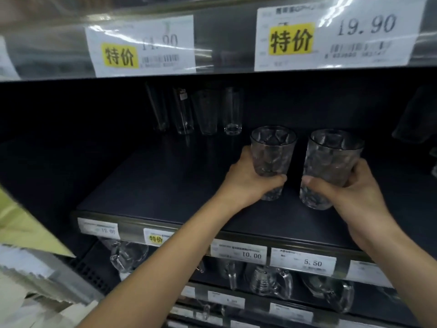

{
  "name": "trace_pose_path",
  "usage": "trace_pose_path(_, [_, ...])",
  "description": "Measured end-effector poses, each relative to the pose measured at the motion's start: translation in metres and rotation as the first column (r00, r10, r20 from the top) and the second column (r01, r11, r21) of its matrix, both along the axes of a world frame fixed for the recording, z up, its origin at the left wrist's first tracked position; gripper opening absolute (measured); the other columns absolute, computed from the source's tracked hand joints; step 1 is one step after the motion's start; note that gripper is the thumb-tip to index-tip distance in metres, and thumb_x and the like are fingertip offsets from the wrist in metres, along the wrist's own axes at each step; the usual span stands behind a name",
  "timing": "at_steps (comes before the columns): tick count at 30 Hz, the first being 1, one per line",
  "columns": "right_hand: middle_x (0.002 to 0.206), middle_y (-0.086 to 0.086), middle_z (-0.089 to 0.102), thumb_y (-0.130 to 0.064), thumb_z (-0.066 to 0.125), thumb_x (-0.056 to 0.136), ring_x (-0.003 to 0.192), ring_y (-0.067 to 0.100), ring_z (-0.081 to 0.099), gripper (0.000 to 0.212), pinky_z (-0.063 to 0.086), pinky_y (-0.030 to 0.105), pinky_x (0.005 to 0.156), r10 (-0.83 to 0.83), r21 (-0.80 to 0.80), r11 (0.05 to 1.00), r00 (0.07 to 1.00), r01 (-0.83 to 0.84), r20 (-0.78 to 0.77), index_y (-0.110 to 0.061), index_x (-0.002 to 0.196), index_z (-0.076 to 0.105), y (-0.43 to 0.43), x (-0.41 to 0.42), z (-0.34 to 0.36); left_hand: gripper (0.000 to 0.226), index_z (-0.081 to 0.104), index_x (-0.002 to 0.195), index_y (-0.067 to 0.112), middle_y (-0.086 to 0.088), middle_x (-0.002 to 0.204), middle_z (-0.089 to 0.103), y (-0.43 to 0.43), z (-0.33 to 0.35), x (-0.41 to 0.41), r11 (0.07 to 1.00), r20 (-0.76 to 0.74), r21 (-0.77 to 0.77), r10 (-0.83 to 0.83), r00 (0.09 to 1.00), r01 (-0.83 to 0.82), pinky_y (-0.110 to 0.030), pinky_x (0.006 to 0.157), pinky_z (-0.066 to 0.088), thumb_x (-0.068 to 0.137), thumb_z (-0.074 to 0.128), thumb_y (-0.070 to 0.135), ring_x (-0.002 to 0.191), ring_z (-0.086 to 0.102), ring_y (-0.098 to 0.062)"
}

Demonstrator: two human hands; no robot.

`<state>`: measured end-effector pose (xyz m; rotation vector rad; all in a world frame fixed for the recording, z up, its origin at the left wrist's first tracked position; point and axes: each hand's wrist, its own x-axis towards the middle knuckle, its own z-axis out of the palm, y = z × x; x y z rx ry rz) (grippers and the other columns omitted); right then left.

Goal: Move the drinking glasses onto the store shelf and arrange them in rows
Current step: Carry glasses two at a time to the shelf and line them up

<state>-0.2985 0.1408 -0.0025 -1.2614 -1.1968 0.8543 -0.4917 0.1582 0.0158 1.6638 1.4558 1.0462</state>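
Note:
Two faceted clear drinking glasses stand upright side by side over the dark store shelf (151,185). My left hand (250,183) grips the left glass (272,152) around its lower half. My right hand (350,188) grips the right glass (331,159) low on its side. I cannot tell whether either base touches the shelf board. Several tall slim glasses (233,110) stand in a row at the back of the same shelf.
The shelf above carries price tags (331,36) along its front edge, close overhead. Price labels (238,252) line this shelf's front rail. Glass mugs (269,280) with handles sit on the shelf below. A pale cardboard flap (28,228) juts in at the left.

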Motion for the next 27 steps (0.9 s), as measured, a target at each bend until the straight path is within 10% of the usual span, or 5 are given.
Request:
trace_pose_path(16, [0.106,-0.018,0.066,-0.022,0.087,0.069,0.101,0.003,0.064,0.060,0.049,0.031,0.095,-0.039,-0.010,0.999,0.997,0.040,0.063,-0.035,0.116,0.052,0.014,-0.001,-0.003,0.076,0.039,0.136,0.018,0.003,0.127,0.062,0.031,-0.003,0.003,0.997,-0.033,0.025,-0.071,0.997,0.072,-0.027,0.098,0.047,0.075,0.082,0.033,0.118,0.058,-0.015])
trace_pose_path(27, [0.118,-0.012,0.066,-0.044,0.089,0.058,0.108,0.012,0.064,0.079,0.050,0.037,0.101,-0.064,-0.045,0.996,0.973,0.076,0.222,-0.033,0.127,0.052,0.048,0.013,0.003,0.069,0.045,0.134,0.016,0.009,0.109,0.059,0.058,-0.020,0.008,0.995,0.080,0.095,-0.044,0.996,0.036,-0.009,0.075,0.042,0.079,0.081,0.035,0.098,0.058,-0.004])
